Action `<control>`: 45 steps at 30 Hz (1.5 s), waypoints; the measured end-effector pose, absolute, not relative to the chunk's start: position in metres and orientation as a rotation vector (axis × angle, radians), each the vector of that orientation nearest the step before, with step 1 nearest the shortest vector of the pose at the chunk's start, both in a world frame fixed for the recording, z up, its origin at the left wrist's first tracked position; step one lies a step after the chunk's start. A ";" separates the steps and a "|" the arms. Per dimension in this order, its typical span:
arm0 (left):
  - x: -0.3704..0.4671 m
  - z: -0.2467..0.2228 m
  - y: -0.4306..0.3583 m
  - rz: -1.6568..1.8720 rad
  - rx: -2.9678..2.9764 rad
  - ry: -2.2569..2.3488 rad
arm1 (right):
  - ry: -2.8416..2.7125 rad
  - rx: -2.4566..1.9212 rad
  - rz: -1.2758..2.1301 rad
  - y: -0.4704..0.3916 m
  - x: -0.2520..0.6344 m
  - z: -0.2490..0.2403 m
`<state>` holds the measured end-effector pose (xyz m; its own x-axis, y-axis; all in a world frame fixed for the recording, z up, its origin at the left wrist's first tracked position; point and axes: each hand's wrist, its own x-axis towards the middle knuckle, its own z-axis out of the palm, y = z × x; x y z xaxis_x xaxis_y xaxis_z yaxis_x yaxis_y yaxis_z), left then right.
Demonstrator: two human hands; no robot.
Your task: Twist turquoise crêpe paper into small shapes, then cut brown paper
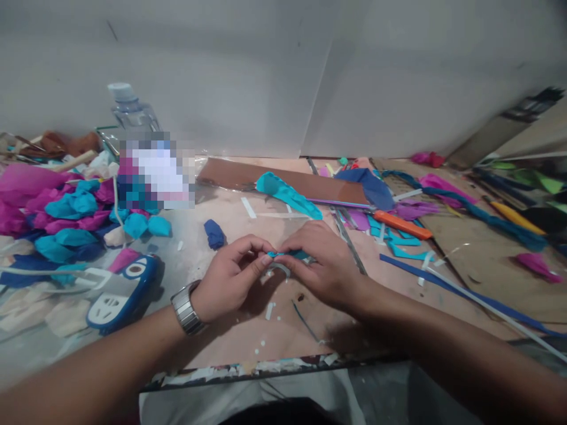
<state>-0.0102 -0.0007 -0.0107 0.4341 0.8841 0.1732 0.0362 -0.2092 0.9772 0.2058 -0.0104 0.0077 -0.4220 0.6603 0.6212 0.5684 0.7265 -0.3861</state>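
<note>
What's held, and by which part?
A turquoise strip: the left hand pinches what looks like one end, the right hand just beside it; the rest is mostly hidden.

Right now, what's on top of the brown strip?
A turquoise piece lies across the brown strip; the surface beneath it is covered. Whether the dark-blue piece at the right end overlaps it is unclear.
</note>
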 end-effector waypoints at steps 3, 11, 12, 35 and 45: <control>-0.011 -0.010 0.000 1.016 1.661 0.841 | -2.107 -0.889 0.163 -0.010 0.206 0.006; -0.011 -0.011 0.001 1.005 1.702 0.822 | -2.081 -0.888 0.203 -0.006 0.209 0.000; -0.010 -0.011 0.001 1.003 1.702 0.822 | -2.079 -0.887 0.211 -0.006 0.209 -0.001; -0.009 -0.005 -0.001 0.864 1.684 0.854 | -2.124 -0.880 0.239 -0.007 0.206 0.001; -0.009 -0.006 -0.001 0.893 1.715 0.871 | -2.058 -0.867 0.295 -0.010 0.204 0.004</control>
<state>-0.0091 -0.0013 -0.0062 0.4733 0.8647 0.1682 0.1462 -0.2654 0.9530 0.2043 -0.0097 0.0042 -0.3882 0.6750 0.6274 0.4717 0.7304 -0.4939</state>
